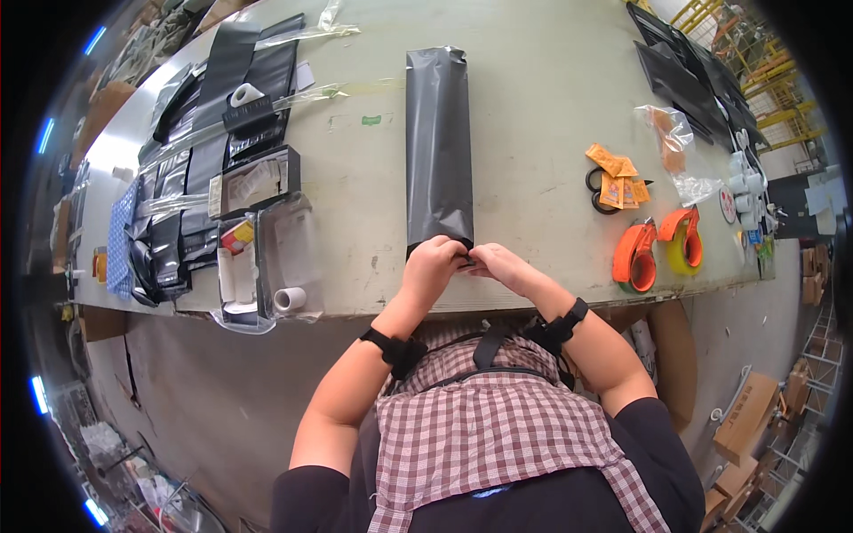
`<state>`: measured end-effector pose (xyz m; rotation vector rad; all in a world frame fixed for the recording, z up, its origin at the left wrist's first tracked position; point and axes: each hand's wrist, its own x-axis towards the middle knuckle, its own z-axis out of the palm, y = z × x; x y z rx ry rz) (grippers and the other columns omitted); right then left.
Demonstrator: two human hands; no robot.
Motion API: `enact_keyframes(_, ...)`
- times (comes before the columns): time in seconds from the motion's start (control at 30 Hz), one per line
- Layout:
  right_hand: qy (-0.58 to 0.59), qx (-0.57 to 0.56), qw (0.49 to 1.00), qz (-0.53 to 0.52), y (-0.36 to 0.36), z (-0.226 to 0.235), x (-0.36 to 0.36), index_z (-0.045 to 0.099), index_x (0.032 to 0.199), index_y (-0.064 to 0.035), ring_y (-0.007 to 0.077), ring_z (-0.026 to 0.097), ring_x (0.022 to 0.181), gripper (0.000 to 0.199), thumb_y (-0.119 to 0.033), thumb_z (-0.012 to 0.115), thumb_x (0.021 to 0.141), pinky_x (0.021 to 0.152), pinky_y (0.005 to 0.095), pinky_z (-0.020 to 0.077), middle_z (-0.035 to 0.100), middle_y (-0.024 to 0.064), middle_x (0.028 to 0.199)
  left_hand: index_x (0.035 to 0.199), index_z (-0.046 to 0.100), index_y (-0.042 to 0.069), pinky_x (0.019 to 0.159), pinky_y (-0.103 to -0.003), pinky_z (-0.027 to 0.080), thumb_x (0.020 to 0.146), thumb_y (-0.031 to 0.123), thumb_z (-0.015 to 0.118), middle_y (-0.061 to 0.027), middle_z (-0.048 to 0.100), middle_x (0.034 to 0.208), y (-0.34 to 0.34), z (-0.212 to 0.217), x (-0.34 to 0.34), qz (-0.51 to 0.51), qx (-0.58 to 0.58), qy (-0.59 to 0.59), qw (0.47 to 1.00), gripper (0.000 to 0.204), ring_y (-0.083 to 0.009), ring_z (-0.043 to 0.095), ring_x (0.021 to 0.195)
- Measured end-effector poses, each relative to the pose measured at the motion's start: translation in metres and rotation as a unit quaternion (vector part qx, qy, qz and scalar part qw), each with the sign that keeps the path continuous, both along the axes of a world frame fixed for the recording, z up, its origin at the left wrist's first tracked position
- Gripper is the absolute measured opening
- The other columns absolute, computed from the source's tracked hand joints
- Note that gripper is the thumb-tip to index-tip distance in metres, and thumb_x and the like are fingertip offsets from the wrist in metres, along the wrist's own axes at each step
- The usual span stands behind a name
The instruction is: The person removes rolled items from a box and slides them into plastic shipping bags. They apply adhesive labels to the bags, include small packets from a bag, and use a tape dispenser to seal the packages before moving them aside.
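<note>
A long black plastic mailing bag (438,142) lies on the pale table (533,107), its length pointing away from me. Its near end reaches almost to the table's front edge. My left hand (434,264) is closed on the left part of that end, fingers bent over the plastic. Close beside it, my right hand (502,266) pinches the right corner of the same end. The fingertips of both hands nearly meet, and the bit of bag between them is partly hidden. Each wrist wears a black strap.
Two orange tape dispensers (634,258), black scissors (604,191) and orange packets (619,164) lie to the right. Stacked black bags (222,80) and open boxes (258,182) holding small items fill the left. More black bags (680,75) lie at the far right.
</note>
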<state>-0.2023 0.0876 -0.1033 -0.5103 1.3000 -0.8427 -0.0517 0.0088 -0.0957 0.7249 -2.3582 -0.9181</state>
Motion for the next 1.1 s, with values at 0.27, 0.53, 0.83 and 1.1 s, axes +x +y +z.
enact_keyframes(0.27,0.161,-0.040,0.985,0.043,-0.010,-0.012,0.008,0.059,0.088,0.0033,0.0154,0.057,0.080,0.038,-0.027,0.038,0.094,0.075,0.0285,0.0461,0.060,0.0066,0.083,0.078,0.059,0.006,0.065,-0.039,0.045,0.074,0.010,0.061,-0.0102,0.056,0.077,0.006,-0.002,0.009,-0.030,-0.033,-0.001,0.999,0.005,-0.0301,0.056,0.076)
enact_keyframes(0.53,0.109,-0.070,0.991,0.013,0.024,-0.010,-0.036,0.065,0.087,0.0023,0.0142,0.061,0.071,0.049,-0.040,0.042,0.095,0.069,0.0272,0.0488,0.065,0.0070,0.078,0.082,0.062,0.007,0.072,-0.036,0.049,0.068,0.008,0.063,-0.0111,0.062,0.089,0.068,-0.022,0.290,-0.121,-0.088,-0.352,0.924,0.014,-0.0282,0.059,0.085)
enact_keyframes(0.83,0.092,0.010,0.995,-0.027,-0.001,0.001,-0.011,0.063,0.088,0.0032,0.0144,0.063,0.073,0.033,-0.028,0.051,0.090,0.067,0.0251,0.0517,0.064,0.0078,0.081,0.082,0.066,0.005,0.071,-0.035,0.049,0.072,0.010,0.067,-0.0103,0.064,0.085,-0.013,0.028,0.012,-0.097,0.042,0.010,0.994,0.011,-0.0279,0.060,0.080)
enact_keyframes(1.1,-0.001,0.073,0.993,-0.098,0.001,0.026,0.006,0.061,0.094,0.0000,0.0172,0.065,0.079,0.029,-0.021,0.042,0.089,0.073,0.0282,0.0489,0.065,0.0074,0.089,0.076,0.062,0.006,0.067,-0.035,0.049,0.071,0.011,0.063,-0.0069,0.060,0.081,-0.011,0.000,-0.004,-0.130,-0.096,-0.092,0.983,0.007,-0.0263,0.059,0.078)
